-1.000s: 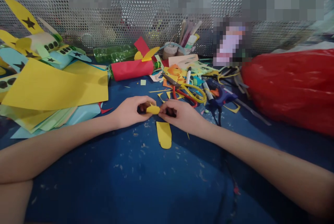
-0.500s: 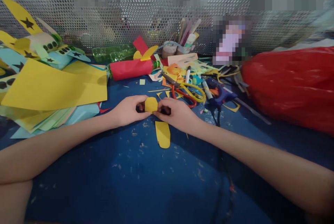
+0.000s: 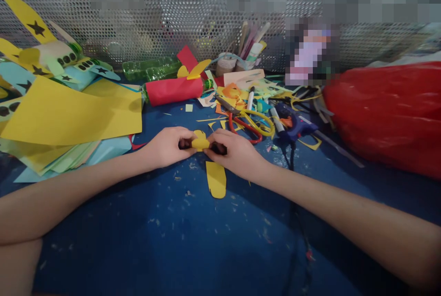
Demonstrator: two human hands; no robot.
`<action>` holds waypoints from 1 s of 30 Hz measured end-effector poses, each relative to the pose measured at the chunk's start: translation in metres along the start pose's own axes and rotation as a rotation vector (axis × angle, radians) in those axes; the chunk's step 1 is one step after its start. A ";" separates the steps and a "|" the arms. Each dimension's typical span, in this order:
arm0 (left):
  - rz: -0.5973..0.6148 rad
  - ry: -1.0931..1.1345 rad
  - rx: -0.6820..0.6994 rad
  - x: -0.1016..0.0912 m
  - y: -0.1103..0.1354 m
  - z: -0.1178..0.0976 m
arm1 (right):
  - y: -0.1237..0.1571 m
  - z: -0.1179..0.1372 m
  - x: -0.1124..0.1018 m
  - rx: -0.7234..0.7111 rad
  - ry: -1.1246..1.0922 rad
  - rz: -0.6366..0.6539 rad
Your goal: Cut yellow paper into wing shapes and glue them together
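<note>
Between my two hands is a small yellow paper piece (image 3: 200,143), bent across with its far part standing up. My left hand (image 3: 174,147) pinches its left edge between thumb and fingers. The right edge is pinched by my right hand (image 3: 234,151), and those fingertips partly hide it. Just below the right hand, a second yellow paper piece (image 3: 217,181) with a rounded end lies flat on the blue table (image 3: 155,241). Beyond the hands rests a green bottle wrapped in red paper (image 3: 175,91), with yellow paper fins on top.
Scissors (image 3: 253,123) with red and yellow handles lie among paper scraps, near a blue glue gun (image 3: 296,123). Yellow sheets (image 3: 79,112) and paper planes (image 3: 51,59) fill the left. A red plastic bag (image 3: 386,112) bulges at right. Perforated metal (image 3: 186,6) stands behind.
The held yellow piece was flatter half a second ago; now it is folded over between my fingers. Both hands stay in nearly the same place, and the view has shifted slightly.
</note>
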State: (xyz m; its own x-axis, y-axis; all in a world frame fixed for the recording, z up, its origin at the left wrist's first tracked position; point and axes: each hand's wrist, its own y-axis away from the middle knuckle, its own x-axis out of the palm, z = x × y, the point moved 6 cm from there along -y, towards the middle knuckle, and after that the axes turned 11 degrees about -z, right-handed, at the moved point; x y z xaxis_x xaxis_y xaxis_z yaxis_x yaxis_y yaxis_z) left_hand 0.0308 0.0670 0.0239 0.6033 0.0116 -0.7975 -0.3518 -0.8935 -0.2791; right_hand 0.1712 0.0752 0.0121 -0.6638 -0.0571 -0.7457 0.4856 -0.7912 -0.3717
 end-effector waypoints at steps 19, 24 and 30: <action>0.057 0.067 0.241 -0.003 0.000 0.001 | 0.001 -0.001 -0.002 -0.123 -0.019 -0.024; 0.074 0.047 0.360 -0.003 0.000 -0.003 | 0.001 -0.001 -0.002 -0.108 0.018 -0.015; 0.063 -0.063 0.439 0.001 0.004 -0.010 | 0.004 0.003 -0.006 -0.159 0.051 -0.057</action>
State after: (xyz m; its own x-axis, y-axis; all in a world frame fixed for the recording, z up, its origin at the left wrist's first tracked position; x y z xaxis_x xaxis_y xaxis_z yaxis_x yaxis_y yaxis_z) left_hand 0.0375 0.0593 0.0271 0.5313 0.0025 -0.8472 -0.6653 -0.6179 -0.4190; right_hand 0.1754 0.0702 0.0163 -0.6652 0.0187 -0.7464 0.5346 -0.6860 -0.4936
